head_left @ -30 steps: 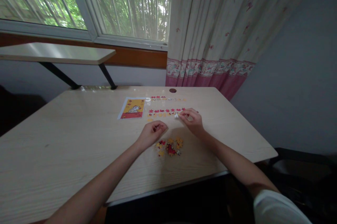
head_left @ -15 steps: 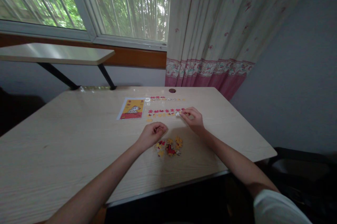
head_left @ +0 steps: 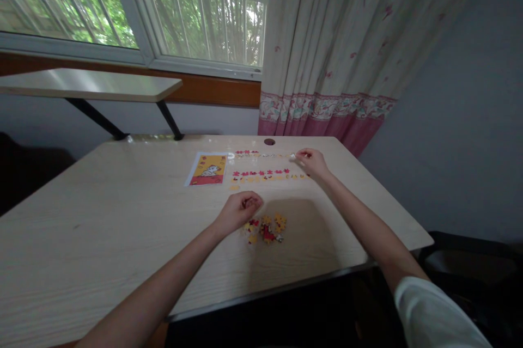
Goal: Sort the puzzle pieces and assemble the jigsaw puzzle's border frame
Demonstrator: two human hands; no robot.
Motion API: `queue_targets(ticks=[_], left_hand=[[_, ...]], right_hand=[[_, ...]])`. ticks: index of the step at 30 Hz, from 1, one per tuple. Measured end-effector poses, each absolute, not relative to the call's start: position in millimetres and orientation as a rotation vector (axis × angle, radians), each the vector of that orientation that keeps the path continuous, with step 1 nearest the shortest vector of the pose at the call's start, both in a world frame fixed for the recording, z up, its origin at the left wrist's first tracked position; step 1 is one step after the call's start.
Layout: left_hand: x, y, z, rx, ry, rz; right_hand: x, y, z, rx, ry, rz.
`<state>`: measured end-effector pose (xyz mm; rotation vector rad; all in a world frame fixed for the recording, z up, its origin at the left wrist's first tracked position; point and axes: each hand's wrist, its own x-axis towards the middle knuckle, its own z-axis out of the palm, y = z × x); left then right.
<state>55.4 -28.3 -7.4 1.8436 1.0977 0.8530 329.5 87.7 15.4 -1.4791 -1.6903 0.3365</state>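
A white puzzle piece [head_left: 292, 157] is pinched between the thumb and fingers of the right hand [head_left: 312, 162], held at the very fingertips, on their left side, just off the right end of a far mixed row [head_left: 263, 155] of yellow and white pieces; whether the tabletop is touched by it cannot be told. The left hand [head_left: 241, 210] is curled narrowly beside one loose pile [head_left: 267, 232] of red, yellow and white pieces, and whether anything is held within it cannot be told. Four rows are laid out on one pale desk [head_left: 134, 212]: the mixed row, a short far red row [head_left: 247, 152] behind it, and, nearer, a longer red row [head_left: 263, 172] and a mostly yellow row [head_left: 265, 177]; their pieces are too small to be counted surely. One lone yellow piece [head_left: 234, 188] is set below the nearer rows' left end. One picture sheet [head_left: 206, 169], printed with a white animal on yellow and red, is placed left of the rows.
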Motion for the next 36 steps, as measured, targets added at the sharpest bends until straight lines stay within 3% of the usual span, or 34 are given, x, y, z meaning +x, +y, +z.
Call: queue_targets(ticks=[24, 32, 36], left_hand=[[55, -27, -9, 1.896, 1.119, 0.829], [54, -26, -7, 1.868, 1.145, 0.822], [53, -25, -6, 1.875, 1.185, 0.809]], right_hand=[[357, 149, -23, -1.753, -1.735, 0.475], [344, 130, -6, -1.763, -1.790, 0.375], [316, 85, 12, -1.540, -2.064, 0.365]])
